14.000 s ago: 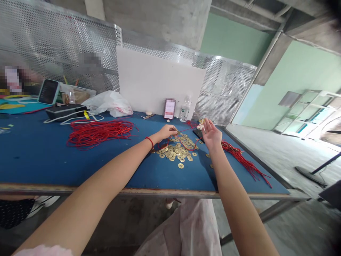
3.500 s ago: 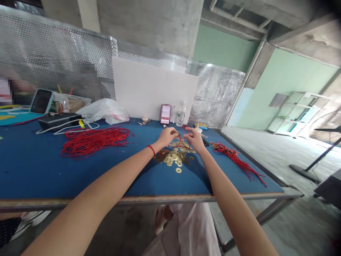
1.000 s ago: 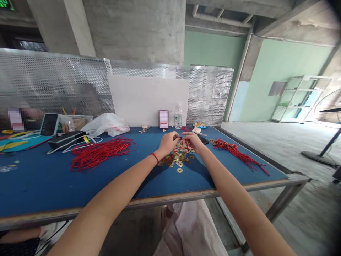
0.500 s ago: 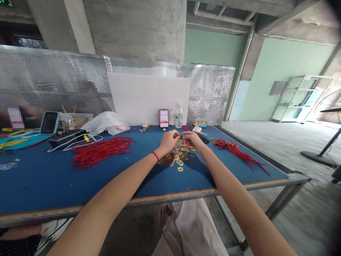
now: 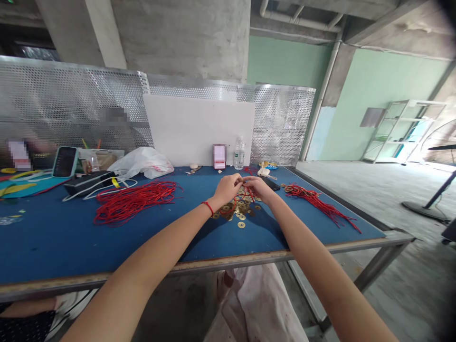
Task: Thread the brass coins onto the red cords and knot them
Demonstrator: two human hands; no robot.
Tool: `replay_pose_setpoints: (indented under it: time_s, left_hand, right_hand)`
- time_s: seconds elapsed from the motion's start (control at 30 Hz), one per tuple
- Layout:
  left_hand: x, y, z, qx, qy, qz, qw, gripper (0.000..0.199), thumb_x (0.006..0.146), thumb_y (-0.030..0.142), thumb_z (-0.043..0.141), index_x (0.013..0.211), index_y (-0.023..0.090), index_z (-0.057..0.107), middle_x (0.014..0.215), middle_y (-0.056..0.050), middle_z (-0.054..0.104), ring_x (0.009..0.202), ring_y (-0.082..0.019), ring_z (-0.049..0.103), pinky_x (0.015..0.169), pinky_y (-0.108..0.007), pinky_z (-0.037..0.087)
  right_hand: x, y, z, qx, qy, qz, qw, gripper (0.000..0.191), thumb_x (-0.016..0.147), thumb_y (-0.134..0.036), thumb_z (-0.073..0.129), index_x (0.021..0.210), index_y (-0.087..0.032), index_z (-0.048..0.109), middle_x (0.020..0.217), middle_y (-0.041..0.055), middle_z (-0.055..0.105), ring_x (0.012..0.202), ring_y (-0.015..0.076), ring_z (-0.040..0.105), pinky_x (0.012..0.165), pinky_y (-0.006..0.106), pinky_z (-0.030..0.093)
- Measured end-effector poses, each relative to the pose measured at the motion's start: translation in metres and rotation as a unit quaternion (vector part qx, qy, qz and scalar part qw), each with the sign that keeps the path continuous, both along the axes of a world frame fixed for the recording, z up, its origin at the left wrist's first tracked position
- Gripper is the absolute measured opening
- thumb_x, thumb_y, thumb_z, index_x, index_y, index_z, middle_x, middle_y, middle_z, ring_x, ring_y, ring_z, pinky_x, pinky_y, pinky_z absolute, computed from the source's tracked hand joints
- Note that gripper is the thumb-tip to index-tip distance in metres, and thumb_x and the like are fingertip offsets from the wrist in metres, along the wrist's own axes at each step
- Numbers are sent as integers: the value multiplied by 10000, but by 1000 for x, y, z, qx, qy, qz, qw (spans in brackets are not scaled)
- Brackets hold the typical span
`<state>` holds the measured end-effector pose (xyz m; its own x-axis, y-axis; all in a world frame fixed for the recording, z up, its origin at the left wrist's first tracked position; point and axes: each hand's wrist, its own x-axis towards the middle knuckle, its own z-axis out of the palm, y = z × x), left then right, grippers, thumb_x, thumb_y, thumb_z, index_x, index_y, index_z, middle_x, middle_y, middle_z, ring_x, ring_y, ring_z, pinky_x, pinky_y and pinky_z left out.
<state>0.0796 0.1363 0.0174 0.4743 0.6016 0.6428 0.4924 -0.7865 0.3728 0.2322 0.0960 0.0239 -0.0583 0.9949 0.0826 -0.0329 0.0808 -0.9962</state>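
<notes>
Close together over the blue table, my left hand (image 5: 227, 189) and my right hand (image 5: 257, 186) meet at the fingertips. Both are closed in a pinch on a red cord (image 5: 251, 194), whose loose ends dangle below the fingers. A small coin seems to be at the pinch, though the fingers partly cover it. Beneath my hands lies a loose pile of brass-coloured coins (image 5: 242, 207) with holes in their middles. One coin (image 5: 241, 224) rests apart at the near side of the pile. A red string bracelet circles my left wrist.
A bundle of red cords (image 5: 135, 202) lies to the left. Coins tied with red cords (image 5: 320, 204) lie to the right. Toward the back stand a phone (image 5: 219, 156) and a water bottle (image 5: 239, 154), with a plastic bag (image 5: 142, 162) and black box (image 5: 89, 184) further left.
My fingertips have drawn slightly closer together, and the right fingers, straighter before, are now more bent around the cord. The pile and bundles stay in place.
</notes>
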Motion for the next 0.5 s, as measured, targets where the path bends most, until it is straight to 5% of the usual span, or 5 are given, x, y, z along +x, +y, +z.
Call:
replay_pose_setpoints:
  time_s: [0.27, 0.5]
  left_hand:
    - [1, 1, -2, -16, -33, -14, 999, 61, 819, 161, 571, 790, 169, 624, 759, -41, 693, 707, -169, 622, 674, -271, 439]
    - [2, 5, 2, -54, -84, -33, 994, 42, 792, 149, 590, 758, 154, 615, 742, -41, 679, 705, -158, 612, 689, -267, 458]
  right_hand:
    - [1, 4, -5, 17, -26, -22, 999, 65, 676, -139, 594, 719, -163, 636, 509, -25, 567, 424, 72, 394, 417, 216, 236]
    - [2, 6, -7, 32, 50, -22, 998, 139, 637, -211, 661, 764, -188, 607, 512, -52, 538, 414, 63, 385, 401, 199, 206]
